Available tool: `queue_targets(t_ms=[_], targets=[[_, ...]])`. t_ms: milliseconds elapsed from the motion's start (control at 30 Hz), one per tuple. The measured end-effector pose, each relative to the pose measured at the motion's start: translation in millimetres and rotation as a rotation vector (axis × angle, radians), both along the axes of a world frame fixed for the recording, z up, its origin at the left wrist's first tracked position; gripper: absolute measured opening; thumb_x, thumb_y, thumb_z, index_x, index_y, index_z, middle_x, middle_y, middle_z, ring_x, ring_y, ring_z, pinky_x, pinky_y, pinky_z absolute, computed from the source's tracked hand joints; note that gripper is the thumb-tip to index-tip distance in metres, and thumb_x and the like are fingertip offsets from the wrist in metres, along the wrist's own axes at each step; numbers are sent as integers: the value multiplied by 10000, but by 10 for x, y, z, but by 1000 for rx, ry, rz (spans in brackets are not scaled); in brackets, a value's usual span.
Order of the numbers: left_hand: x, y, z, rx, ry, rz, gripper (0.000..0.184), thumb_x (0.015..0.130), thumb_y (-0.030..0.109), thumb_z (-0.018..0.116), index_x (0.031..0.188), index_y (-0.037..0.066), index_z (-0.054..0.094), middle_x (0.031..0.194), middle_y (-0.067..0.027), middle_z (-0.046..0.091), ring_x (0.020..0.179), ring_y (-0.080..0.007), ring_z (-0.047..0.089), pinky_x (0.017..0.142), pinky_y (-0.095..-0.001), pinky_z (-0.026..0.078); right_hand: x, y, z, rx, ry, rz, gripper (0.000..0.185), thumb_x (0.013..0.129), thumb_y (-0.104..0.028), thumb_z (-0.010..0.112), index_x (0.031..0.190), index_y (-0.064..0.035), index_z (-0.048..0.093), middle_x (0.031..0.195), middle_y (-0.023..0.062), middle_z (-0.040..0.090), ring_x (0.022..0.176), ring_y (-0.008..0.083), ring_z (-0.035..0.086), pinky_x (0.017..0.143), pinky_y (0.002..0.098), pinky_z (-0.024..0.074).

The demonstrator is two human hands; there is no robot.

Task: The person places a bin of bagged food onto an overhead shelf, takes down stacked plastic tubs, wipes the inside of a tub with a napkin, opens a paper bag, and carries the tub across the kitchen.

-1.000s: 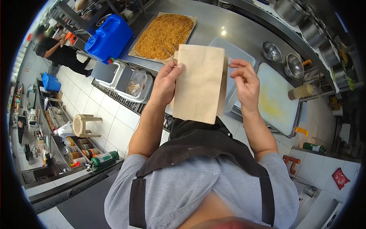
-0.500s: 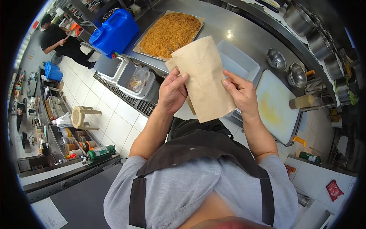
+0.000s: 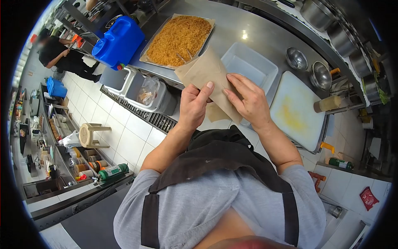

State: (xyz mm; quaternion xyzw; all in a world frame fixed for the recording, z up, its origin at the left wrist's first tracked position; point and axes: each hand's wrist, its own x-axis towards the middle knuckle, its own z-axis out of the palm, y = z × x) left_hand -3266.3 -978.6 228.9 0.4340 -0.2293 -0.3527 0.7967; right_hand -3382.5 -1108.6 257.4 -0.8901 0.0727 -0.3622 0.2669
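A folded piece of brown paper [image 3: 213,79] is held up in front of my apron, between both hands. My left hand [image 3: 194,106] is closed on its left side, thumb lying on top and fingers curled beneath. On the right edge, my right hand [image 3: 251,101] grips the paper with thumb and fingers, the fingers bent over a slanting fold. A lower flap [image 3: 217,113] of brown paper hangs below the hands. Just beyond the paper is a metal tray [image 3: 143,59] lined with brown paper, holding golden-brown crumbly food [image 3: 178,39] and a pair of metal utensil prongs [image 3: 184,57].
On the steel counter stand a translucent plastic tub [image 3: 248,62], a white cutting board [image 3: 298,108] with yellow stains, metal bowls [image 3: 296,58] and a blue jerrycan [image 3: 120,41]. Bins [image 3: 151,97] sit below the counter. A plastic stool [image 3: 93,135] and another person [image 3: 62,56] are at left.
The paper has been folded over and is narrower, with a slanting edge. My right hand has moved inward, its fingers now over the paper. The view has shifted slightly.
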Motion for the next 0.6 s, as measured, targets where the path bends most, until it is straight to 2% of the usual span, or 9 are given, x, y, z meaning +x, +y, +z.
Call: queue_targets(t_ms=[67,167,400,533,600], targets=[[-22,-17,-19,-40,-2,-15,187,921,89,571,1082,-7,584,1036,-72,646,880,-115,613,720,-244,478,-7,-10,28,29,3,8,329,818,-199,673,1051,29,631,1052,165,643,889,307,641,741,360,524],[-66,-39,14,-23,-62,3,223,925,121,583,1084,-34,566,1032,-85,641,918,-130,600,787,-274,487,-16,-35,33,43,13,20,324,817,-204,676,1036,31,637,1000,160,660,818,301,655,693,351,533],[-110,-67,41,64,-157,33,210,917,102,579,1071,-41,586,1007,-79,648,900,-118,596,770,-260,474,0,-140,7,7,59,52,237,818,-162,663,995,-5,656,930,111,683,744,289,655,640,344,532],[-121,-105,13,106,-235,73,193,894,105,594,1011,-45,629,892,-55,664,799,-98,590,694,-249,468,6,-166,20,-78,58,41,175,803,-105,665,948,-8,666,942,114,681,775,270,667,668,325,536],[-120,-116,-4,116,-265,95,189,886,110,600,981,-48,644,851,-48,667,764,-92,585,666,-248,464,24,-173,46,-175,38,44,133,776,-88,670,888,-22,643,880,91,662,717,272,647,632,338,522]])
